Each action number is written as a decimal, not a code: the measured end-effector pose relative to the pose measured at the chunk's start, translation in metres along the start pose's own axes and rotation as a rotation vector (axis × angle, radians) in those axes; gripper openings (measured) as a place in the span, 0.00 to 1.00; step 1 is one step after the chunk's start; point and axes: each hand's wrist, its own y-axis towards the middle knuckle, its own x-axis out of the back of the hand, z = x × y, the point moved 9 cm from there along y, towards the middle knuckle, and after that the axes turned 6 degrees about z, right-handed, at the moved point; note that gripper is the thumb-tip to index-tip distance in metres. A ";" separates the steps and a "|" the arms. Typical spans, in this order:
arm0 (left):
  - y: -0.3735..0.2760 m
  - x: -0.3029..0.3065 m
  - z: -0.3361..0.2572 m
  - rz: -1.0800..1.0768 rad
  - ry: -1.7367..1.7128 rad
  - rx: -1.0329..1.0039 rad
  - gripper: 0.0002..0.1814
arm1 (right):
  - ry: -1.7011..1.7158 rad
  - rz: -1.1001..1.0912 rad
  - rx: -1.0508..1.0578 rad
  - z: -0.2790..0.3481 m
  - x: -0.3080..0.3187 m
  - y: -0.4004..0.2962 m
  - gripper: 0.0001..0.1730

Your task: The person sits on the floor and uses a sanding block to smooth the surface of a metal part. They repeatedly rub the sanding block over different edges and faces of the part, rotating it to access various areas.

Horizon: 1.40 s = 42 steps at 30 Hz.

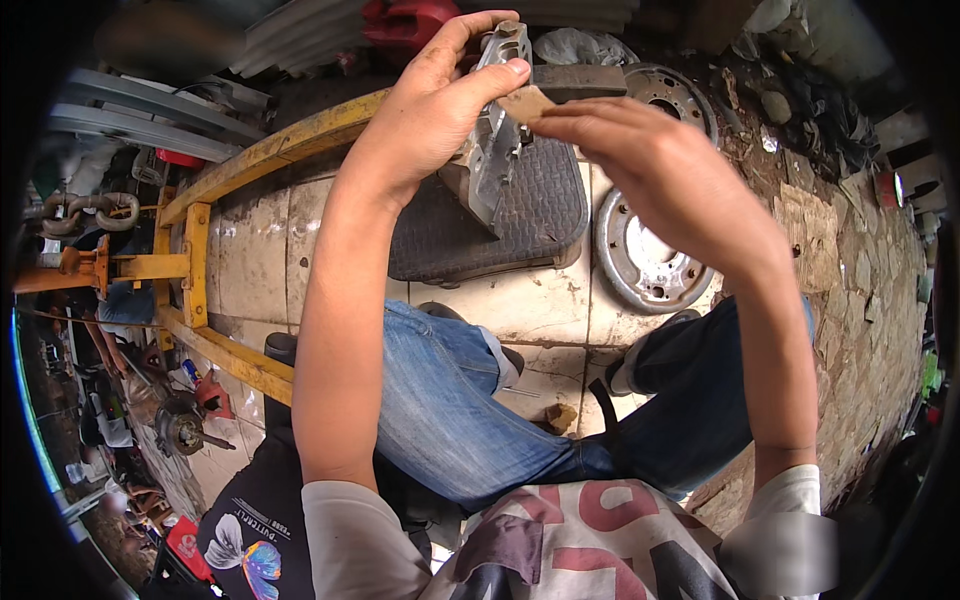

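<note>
My left hand grips the upper end of a long, silver-grey metal casting with ribs and openings, its thumb lying across the near face. The casting stands tilted, its lower end over a black woven-textured seat or box top; I cannot tell whether they touch. Between the fingers of my right hand is a folded tan piece, apparently sandpaper. It lies against the casting's edge, just below my left thumb. The right hand is slightly blurred.
Steel wheel rims lie beyond my right foot. A yellow steel frame and a heavy chain are on the left. A red plastic container stands at the back. Flattened cardboard lies right. Another person's arm shows far left.
</note>
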 end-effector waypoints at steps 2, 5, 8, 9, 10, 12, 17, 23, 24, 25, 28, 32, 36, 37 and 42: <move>-0.001 0.005 0.000 -0.017 0.047 -0.018 0.25 | -0.023 0.059 0.054 0.004 -0.032 0.004 0.24; -0.004 -0.002 -0.003 -0.020 0.044 -0.066 0.25 | -0.189 0.008 0.056 0.007 -0.056 0.006 0.25; -0.001 -0.002 -0.003 -0.012 0.031 -0.046 0.25 | -0.254 -0.101 0.020 -0.006 -0.054 0.008 0.25; 0.000 -0.002 -0.003 -0.014 0.034 -0.044 0.25 | -0.226 -0.093 0.010 -0.008 -0.056 0.009 0.24; 0.001 -0.001 -0.003 -0.015 0.036 -0.043 0.25 | -0.198 -0.086 -0.002 -0.008 -0.058 0.008 0.24; -0.002 0.000 -0.004 -0.029 0.062 -0.009 0.25 | -0.130 -0.011 -0.011 -0.003 -0.057 0.008 0.23; -0.004 0.003 0.000 -0.005 0.067 0.053 0.25 | -0.025 0.544 -0.212 0.014 -0.039 -0.012 0.25; 0.000 0.002 -0.004 -0.012 0.133 -0.028 0.26 | -0.333 0.133 0.067 0.027 -0.033 0.009 0.24; 0.000 0.003 -0.002 -0.009 0.128 -0.024 0.26 | -0.188 0.302 -0.005 0.022 -0.045 0.002 0.24; 0.001 0.004 0.000 -0.007 0.122 -0.020 0.27 | -0.041 0.470 -0.078 0.018 -0.056 -0.008 0.23; -0.001 0.003 -0.001 0.022 0.154 0.073 0.28 | -0.044 0.477 -0.112 0.023 -0.042 -0.012 0.22; 0.001 0.002 -0.001 -0.022 0.214 0.000 0.30 | -0.100 0.165 -0.117 0.022 -0.027 0.011 0.23; -0.001 0.004 -0.002 -0.032 0.223 -0.005 0.29 | -0.045 0.309 -0.075 0.013 -0.045 0.013 0.22; -0.001 0.003 0.000 -0.015 0.198 0.011 0.28 | -0.017 0.354 -0.068 0.014 -0.044 0.013 0.22; 0.004 0.002 -0.005 -0.042 0.285 -0.050 0.27 | -0.123 0.227 -0.143 0.017 -0.014 0.021 0.20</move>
